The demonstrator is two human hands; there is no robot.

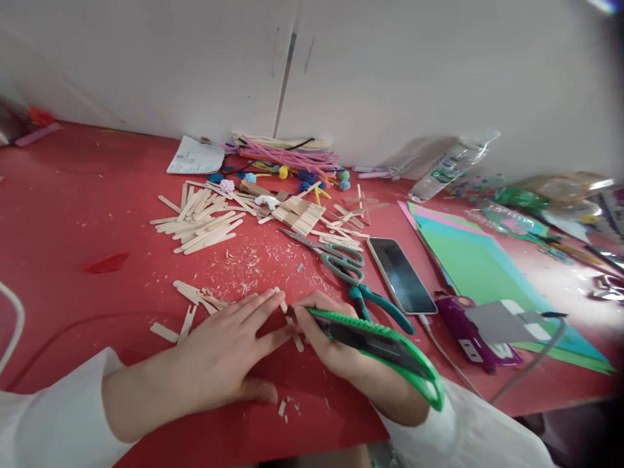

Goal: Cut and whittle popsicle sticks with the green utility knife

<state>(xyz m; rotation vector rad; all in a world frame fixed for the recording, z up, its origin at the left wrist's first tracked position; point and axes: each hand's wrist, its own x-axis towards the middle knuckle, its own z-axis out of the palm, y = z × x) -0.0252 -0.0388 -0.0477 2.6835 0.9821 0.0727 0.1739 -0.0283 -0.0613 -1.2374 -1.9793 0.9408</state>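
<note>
My right hand (pixel 324 331) is closed around a green and black utility knife (pixel 380 344). The knife slants down to the left, and its tip end meets a wooden craft stick (pixel 298 342) on the red table. Stretched out flat, my left hand (pixel 238 351) lies with its fingertips against the upper part of that same stick. Part of the stick is hidden under the fingers. Just beyond the left hand are several cut craft sticks (pixel 188 322), one with a notched end. Wood shavings (pixel 244 266) are scattered past the fingertips.
Behind lie a pile of craft sticks (pixel 205 224), pipe cleaners (pixel 287 156) and scissors (pixel 341 257). Teal-handled pliers (pixel 387 309) and a phone (pixel 402 276) on a cable sit right of my hands. Further right are coloured paper (pixel 468 260), a purple device (pixel 468 335) and a plastic bottle (pixel 443 170).
</note>
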